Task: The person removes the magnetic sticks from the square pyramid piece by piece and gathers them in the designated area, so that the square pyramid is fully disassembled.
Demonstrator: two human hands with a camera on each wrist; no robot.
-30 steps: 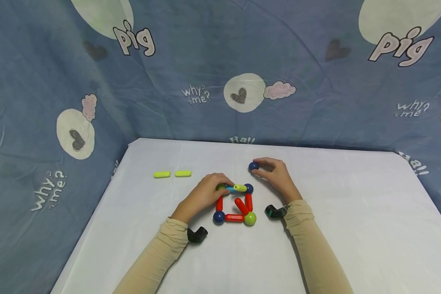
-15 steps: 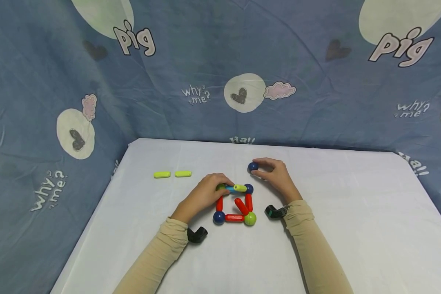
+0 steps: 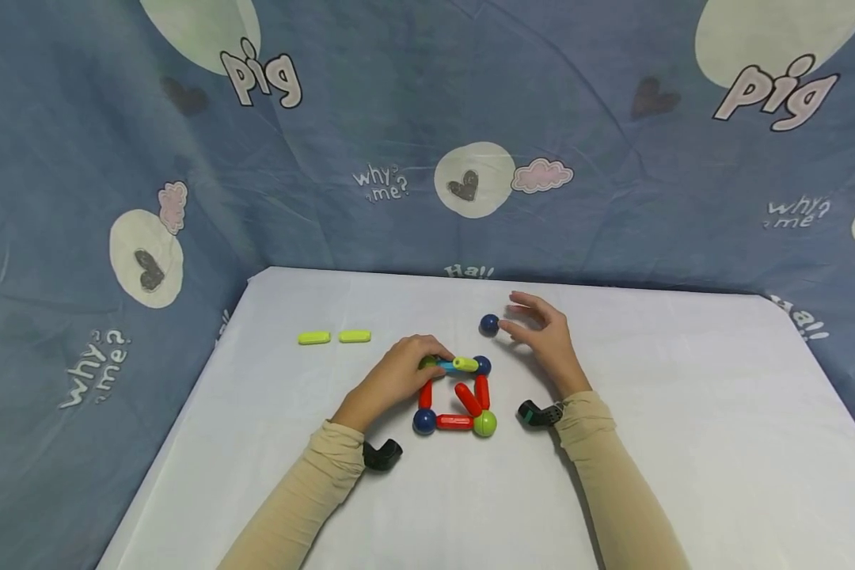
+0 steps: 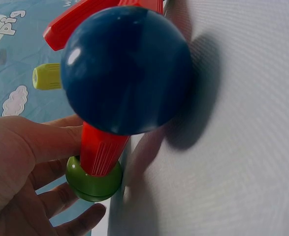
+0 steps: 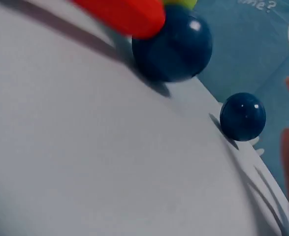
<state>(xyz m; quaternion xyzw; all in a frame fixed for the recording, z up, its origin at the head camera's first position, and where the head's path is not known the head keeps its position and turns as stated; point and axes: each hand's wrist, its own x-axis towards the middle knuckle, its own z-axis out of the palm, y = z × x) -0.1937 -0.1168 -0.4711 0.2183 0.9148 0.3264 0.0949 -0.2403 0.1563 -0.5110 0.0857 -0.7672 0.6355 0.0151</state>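
A square frame of magnetic sticks and balls lies on the white table. Its near side is a red stick [image 3: 454, 422] between a blue ball [image 3: 424, 422] and a green ball [image 3: 484, 423]. My left hand [image 3: 399, 370] grips the far-left green ball [image 4: 94, 179], partly hidden by the fingers in the head view. A blue stick [image 3: 446, 367] runs from there to the far-right blue ball [image 3: 482, 365], and a yellow-green stick [image 3: 465, 364] angles up from that ball. Beyond the frame sits a loose blue ball [image 3: 489, 324]. Beside it my right hand [image 3: 545, 336] is spread, holding nothing.
Two yellow-green sticks [image 3: 335, 337] lie at the far left of the table [image 3: 684, 396]. Another red stick [image 3: 467, 400] leans up inside the frame from the near-right green ball. A blue patterned cloth [image 3: 370, 103] hangs behind the table.
My right hand has let go of the loose blue ball and moved slightly right, its fingers spreading. The ball stays on the table. My left hand and the frame have not moved.
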